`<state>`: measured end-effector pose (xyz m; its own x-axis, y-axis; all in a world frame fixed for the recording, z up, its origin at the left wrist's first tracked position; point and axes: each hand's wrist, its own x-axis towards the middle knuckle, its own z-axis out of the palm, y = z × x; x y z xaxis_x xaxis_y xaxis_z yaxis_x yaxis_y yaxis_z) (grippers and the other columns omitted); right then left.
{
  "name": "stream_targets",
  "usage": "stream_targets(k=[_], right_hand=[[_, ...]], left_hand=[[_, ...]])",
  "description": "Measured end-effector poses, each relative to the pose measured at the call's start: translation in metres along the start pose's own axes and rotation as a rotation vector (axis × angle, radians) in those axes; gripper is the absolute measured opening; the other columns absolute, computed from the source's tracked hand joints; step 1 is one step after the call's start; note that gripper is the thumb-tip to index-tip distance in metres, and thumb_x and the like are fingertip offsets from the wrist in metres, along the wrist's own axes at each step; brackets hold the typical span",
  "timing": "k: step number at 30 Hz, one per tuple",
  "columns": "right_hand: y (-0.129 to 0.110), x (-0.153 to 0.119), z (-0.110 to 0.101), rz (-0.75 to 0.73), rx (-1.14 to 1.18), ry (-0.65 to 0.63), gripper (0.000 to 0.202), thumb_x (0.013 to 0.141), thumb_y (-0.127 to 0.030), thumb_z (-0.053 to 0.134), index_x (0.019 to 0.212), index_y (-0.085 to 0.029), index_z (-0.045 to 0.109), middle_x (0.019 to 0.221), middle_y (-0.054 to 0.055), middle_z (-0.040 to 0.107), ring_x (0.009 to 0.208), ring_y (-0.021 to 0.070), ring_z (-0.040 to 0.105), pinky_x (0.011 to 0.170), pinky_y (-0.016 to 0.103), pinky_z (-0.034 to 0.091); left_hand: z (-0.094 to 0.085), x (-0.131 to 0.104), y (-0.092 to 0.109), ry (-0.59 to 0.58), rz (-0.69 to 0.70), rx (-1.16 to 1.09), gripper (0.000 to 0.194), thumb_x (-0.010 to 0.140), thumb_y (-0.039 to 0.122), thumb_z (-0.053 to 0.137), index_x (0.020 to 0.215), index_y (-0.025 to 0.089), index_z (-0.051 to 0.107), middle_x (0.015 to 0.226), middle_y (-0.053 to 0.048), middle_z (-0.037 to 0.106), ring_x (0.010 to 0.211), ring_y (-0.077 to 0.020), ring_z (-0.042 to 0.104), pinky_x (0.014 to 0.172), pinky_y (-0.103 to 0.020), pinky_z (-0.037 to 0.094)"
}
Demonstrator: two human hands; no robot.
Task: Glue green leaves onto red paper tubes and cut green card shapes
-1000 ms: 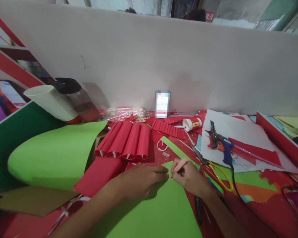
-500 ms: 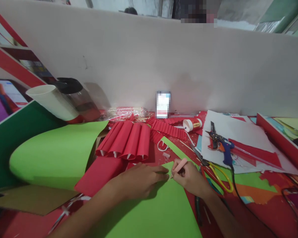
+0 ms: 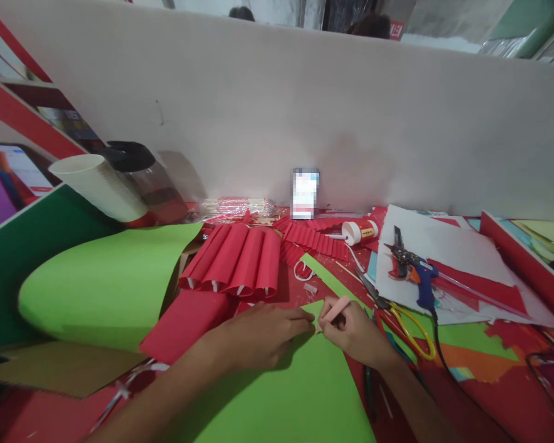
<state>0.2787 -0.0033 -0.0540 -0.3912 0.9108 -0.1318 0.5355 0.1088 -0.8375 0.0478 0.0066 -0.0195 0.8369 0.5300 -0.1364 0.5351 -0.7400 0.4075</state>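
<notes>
Almost nothing moves since before: lower centre, our closed right hand [image 3: 356, 333] grips a pink tool [image 3: 337, 309], half-open left hand [image 3: 262, 335] rests on green paper [image 3: 299, 394].

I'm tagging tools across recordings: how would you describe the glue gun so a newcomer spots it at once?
Start at the pale wall; at the foot of its right half lies a white sheet. The glue gun rests on it, blue with an orange trigger. Unlike the yellow-handled scissors nearby, it trails a black cord.
</notes>
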Motion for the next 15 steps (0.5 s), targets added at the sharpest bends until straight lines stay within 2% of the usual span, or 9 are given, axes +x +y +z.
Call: stream_targets(k=[4,8,15], right_hand=[[-0.0014,-0.0010,-0.0006,-0.007,0.002,-0.015,0.011,0.082,-0.012,0.060,0.073,-0.019,0.060,0.066,-0.004,0.061,0.060,0.0111,0.055,0.054,0.020,0.038],[-0.0033,-0.0014,-0.0005,-0.024,-0.004,-0.047,0.010,0.083,-0.013,0.061,0.076,-0.018,0.064,0.071,-0.002,0.066,0.063,0.0123,0.058,0.056,0.021,0.040],[-0.0046,-0.0006,-0.0016,-0.011,-0.005,-0.031,0.010,0.083,-0.013,0.061,0.075,-0.018,0.065,0.065,-0.003,0.063,0.059,0.0112,0.055,0.052,0.020,0.037]], left_hand=[[-0.0015,0.0000,0.0009,-0.043,-0.039,-0.023,0.040,0.087,0.009,0.051,0.124,0.025,0.058,0.119,-0.007,0.067,0.093,-0.0208,0.068,0.071,-0.026,0.053],[-0.0016,0.0004,0.0011,-0.031,-0.040,-0.044,0.035,0.089,0.009,0.049,0.118,0.025,0.059,0.117,-0.006,0.067,0.094,-0.0204,0.068,0.071,-0.026,0.052],[0.0019,0.0016,-0.0024,0.003,-0.048,-0.109,0.037,0.089,0.007,0.048,0.117,0.027,0.061,0.119,-0.004,0.068,0.099,-0.0204,0.068,0.076,-0.026,0.053]])
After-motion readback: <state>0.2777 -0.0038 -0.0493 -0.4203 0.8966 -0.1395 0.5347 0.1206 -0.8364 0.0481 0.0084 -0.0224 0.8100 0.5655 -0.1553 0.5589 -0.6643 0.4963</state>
